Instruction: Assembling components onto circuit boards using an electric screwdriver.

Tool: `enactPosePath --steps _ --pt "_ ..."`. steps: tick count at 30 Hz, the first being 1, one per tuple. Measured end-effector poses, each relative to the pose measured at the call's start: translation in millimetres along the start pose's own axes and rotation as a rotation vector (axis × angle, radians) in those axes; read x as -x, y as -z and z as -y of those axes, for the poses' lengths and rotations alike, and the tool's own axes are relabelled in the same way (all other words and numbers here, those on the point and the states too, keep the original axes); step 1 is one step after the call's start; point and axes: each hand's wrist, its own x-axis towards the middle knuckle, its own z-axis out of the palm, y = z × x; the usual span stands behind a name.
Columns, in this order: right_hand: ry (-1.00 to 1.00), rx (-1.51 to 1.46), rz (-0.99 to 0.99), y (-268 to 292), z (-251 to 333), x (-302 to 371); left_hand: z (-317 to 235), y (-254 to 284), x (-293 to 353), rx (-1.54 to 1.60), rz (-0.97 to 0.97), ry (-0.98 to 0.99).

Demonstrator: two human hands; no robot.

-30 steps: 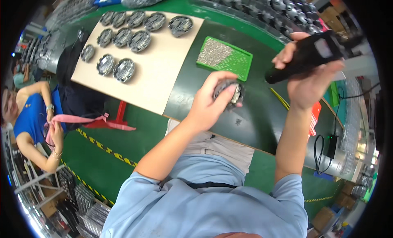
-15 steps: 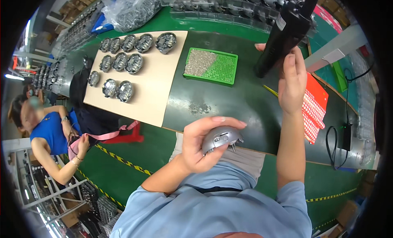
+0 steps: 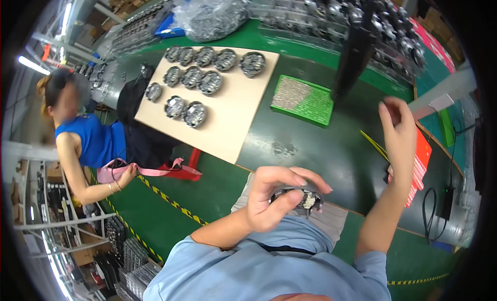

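My left hand [image 3: 272, 200] is closed around a rounded housing [image 3: 309, 199] near the table's front edge, its open inner side with metallic and pale parts showing between the fingers. To the right, my right hand [image 3: 399, 125] is raised over the table, fingers loosely curved and apart, with nothing visible in them. Beyond it a black electric screwdriver [image 3: 356, 52] hangs upright, its lower end beside a green tray [image 3: 323, 114] partly filled with small silvery screws. Yellow tweezers [image 3: 374, 145] lie beside my right forearm.
On the left, a beige board [image 3: 217, 138] bears several similar round assemblies [image 3: 194, 114]. Clear trays of parts [image 3: 290, 24] and a plastic bag [image 3: 209, 16] line the back. A red sheet [image 3: 422, 158] and a black cable [image 3: 429, 213] lie right. A person in blue [image 3: 98, 140] sits left.
My right hand has let go of the screwdriver and moved away from it. My left hand has turned the housing from its smooth grey shell to its inner side. The view has shifted.
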Motion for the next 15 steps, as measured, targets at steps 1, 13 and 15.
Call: enactPosePath --steps 1,13,15 --pt "0.003 0.101 0.020 6 -6 8 -4 0 1 -0.005 -0.024 0.011" --pt "0.034 0.313 0.261 18 -63 50 7 14 6 0.207 -0.193 0.325" --pt "-0.026 0.242 0.238 17 -63 45 5 17 4 0.180 -0.236 0.309"
